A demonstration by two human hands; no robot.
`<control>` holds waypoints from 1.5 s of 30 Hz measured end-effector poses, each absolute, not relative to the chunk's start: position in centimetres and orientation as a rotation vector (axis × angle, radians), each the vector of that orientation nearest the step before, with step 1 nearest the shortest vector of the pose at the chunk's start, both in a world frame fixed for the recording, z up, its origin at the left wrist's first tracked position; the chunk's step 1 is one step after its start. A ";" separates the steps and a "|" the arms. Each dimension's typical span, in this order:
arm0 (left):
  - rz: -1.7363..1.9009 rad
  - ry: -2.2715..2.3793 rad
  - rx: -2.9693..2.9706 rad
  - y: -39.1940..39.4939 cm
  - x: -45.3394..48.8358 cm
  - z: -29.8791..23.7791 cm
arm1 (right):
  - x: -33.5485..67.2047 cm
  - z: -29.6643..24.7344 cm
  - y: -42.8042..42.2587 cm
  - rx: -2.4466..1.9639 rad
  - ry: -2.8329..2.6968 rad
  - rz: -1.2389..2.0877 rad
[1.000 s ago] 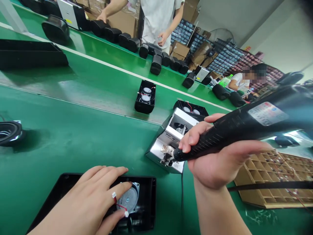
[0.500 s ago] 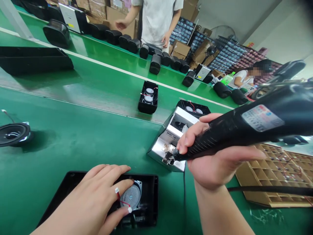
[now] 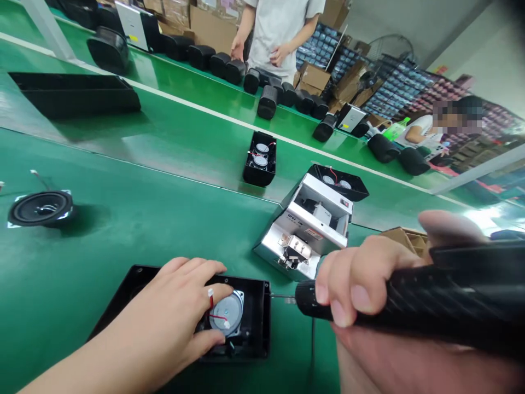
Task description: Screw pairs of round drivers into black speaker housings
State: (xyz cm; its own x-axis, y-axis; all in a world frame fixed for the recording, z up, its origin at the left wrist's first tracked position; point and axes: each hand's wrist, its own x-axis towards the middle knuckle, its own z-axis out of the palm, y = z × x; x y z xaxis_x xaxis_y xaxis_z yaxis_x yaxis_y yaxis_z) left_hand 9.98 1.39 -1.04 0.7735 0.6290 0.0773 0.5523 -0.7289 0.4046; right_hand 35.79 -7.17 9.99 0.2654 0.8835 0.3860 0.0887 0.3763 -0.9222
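My left hand [image 3: 180, 306] lies over a black speaker housing [image 3: 260, 328], its thumb and index finger around the edges of a round speaker driver [image 3: 227, 314] that sits back side up inside. A short red wire with white plugs [image 3: 210, 295] lies by my index finger. My right hand [image 3: 365, 279] is closed around a black electric screwdriver [image 3: 414, 298], held almost level. The thin bit [image 3: 283, 296] points left at the right wall of the housing; whether it touches I cannot tell. My left hand hides the left part of the housing.
Behind the housing stands a silver screw feeder [image 3: 303, 230]. A loose speaker driver [image 3: 41, 208] lies at left. Across the green bench are housings with two drivers [image 3: 260, 158] and a long black housing [image 3: 77, 96]. A cardboard divider box [image 3: 406, 241] is partly hidden. A person [image 3: 283, 38] stands opposite.
My right hand has brought the screwdriver down from over the screw feeder to beside the housing, and the bit now shows. My left hand stays on the speaker driver. The view has shifted slightly.
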 end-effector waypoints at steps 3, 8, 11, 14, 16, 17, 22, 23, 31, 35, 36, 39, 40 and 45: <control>0.313 0.881 2.576 1.3 10.4 -0.9 | 34.7 9.2 -7.6 -0.886 -1.118 0.852; 0.355 0.883 2.512 0.9 10.6 -1.3 | 32.5 6.4 -6.1 -0.831 -0.974 0.891; 0.350 0.895 2.477 0.9 10.5 -1.2 | 31.9 5.1 -5.4 -0.806 -1.039 0.886; 0.313 0.892 2.452 1.1 10.5 -1.0 | 31.2 4.4 -4.9 -0.830 -0.978 0.797; 0.293 0.886 2.445 1.1 10.5 -0.8 | 30.8 4.1 -4.7 -0.846 -0.941 0.774; 0.289 0.884 2.441 1.1 10.5 -0.7 | 30.6 4.0 -4.6 -0.841 -0.944 0.785; 0.259 0.881 2.424 0.9 10.7 -0.4 | 30.5 3.9 -4.5 -0.837 -0.989 0.816; 0.254 0.879 2.423 1.0 10.7 -0.4 | 30.5 3.9 -4.5 -0.859 -0.993 0.816; 0.242 0.883 2.417 1.1 10.9 -0.2 | 31.0 3.5 -3.8 -0.860 -1.067 0.805; 0.225 0.899 2.406 1.1 10.9 0.1 | 31.2 3.1 -3.4 -0.812 -1.083 0.850; 0.217 0.900 2.403 1.1 10.9 0.1 | 31.1 2.9 -3.4 -0.797 -1.067 0.851; 0.173 0.903 2.404 1.4 11.0 0.2 | 30.5 2.0 -3.1 -0.760 -1.049 0.851; 0.160 0.910 2.408 1.5 11.1 0.3 | 30.4 1.7 -2.9 -0.753 -1.058 0.858; 0.137 0.920 2.433 1.7 11.1 0.2 | 29.8 0.3 -2.5 -0.748 -1.091 0.858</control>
State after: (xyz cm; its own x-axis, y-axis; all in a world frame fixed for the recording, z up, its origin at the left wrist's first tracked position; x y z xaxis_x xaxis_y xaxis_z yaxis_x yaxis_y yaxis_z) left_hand 11.11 1.68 0.24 0.7628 0.6404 -0.0894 0.5867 -0.6272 0.5123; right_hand 29.81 -2.50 0.31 0.2206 0.8745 0.4320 -0.2144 0.4756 -0.8531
